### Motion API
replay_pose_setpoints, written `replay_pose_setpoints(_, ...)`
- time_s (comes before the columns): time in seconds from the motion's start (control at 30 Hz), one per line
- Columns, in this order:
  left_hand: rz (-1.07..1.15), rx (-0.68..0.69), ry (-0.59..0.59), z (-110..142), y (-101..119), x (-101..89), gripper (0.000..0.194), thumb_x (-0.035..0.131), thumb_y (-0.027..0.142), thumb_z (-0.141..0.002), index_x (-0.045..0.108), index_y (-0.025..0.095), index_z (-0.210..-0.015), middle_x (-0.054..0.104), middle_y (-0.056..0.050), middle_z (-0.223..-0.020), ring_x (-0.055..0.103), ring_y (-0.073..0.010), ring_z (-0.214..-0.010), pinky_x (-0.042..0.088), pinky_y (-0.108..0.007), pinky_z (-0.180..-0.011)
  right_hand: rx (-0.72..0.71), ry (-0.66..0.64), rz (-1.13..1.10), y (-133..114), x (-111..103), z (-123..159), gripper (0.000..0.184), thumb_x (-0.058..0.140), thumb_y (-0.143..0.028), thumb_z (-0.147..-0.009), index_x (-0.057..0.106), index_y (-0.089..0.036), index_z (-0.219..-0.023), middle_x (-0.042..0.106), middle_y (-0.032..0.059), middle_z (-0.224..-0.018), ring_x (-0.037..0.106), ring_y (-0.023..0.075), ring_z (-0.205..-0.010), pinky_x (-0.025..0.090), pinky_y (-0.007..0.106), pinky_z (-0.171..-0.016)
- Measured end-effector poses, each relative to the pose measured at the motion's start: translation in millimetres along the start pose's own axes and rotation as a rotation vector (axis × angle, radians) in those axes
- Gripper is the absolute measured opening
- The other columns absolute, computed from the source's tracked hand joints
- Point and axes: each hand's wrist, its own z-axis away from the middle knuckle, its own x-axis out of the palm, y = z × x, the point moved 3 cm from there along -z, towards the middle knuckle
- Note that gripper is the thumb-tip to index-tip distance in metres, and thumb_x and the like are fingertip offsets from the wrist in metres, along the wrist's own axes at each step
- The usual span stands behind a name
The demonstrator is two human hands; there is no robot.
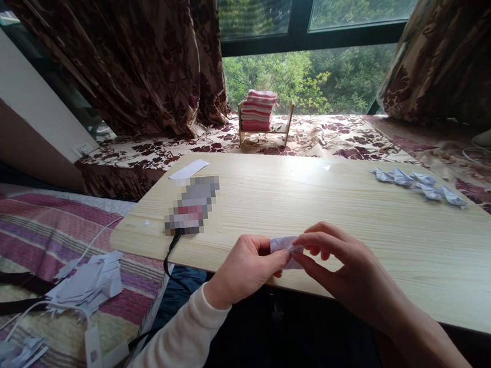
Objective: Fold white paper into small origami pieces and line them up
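Observation:
Between my two hands, just above the near edge of the wooden table [341, 198], is a small folded piece of white paper [281, 242]. My left hand [248, 267] pinches its left side, thumb across the front. From the right, my right hand [338, 262] holds the paper's right part between thumb and fingertips. Some of the creases are hidden behind the fingers. Several folded paper pieces [401, 177] lie in a cluster at the table's right. A flat white paper strip [189, 169] rests near the far left edge.
A blurred-out device [193, 205] with a black strap lies at the table's left. Paper strips [88, 281] are heaped on the striped bed [139, 299], beside a white power strip [94, 357]. On the window ledge stands a small rack [284, 129] holding pink-and-white folded cloths [258, 111].

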Motion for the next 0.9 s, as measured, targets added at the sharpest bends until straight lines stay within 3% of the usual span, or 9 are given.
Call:
replay_pose_setpoints(0.23,-0.043,-0.004,0.004,0.7,3.6,0.4,0.020,0.061,0.026,-0.074,0.063,0.012,-0.061,0.057,0.000,-0.056,0.050,-0.0094,-0.052,0.036,-0.020,-0.052,-0.116,0.016,0.200,-4.2,-1.9,3.2,0.011,0.052,-0.015,-0.089,0.062,-0.021,-0.089,0.063,0.0040,-0.084,0.058,0.0146,-0.072,0.044,0.027,-0.061)
replay_pose_setpoints(0.43,-0.075,-0.004,0.031,0.7,2.8,-0.6,0.019,0.058,0.025,-0.076,0.066,0.011,-0.066,0.055,0.000,-0.057,0.048,-0.0091,-0.054,0.034,-0.020,-0.052,-0.238,0.027,0.345,-7.5,-3.3,8.2,0.020,0.049,-0.009,-0.088,0.062,-0.022,-0.096,0.064,0.0049,-0.086,0.057,0.0154,-0.074,0.042,0.027,-0.060)
replay_pose_setpoints(0.9,0.076,-0.011,0.027,-2.3,-1.3,1.4,0.023,0.063,0.030,-0.074,0.071,0.009,-0.076,0.063,-0.005,-0.069,0.054,-0.0126,-0.066,0.045,-0.024,-0.063,-0.294,0.079,0.340,-5.4,1.6,14.4,0.027,0.051,-0.002,-0.087,0.062,-0.020,-0.104,0.060,0.0062,-0.088,0.053,0.0149,-0.076,0.043,0.026,-0.060)
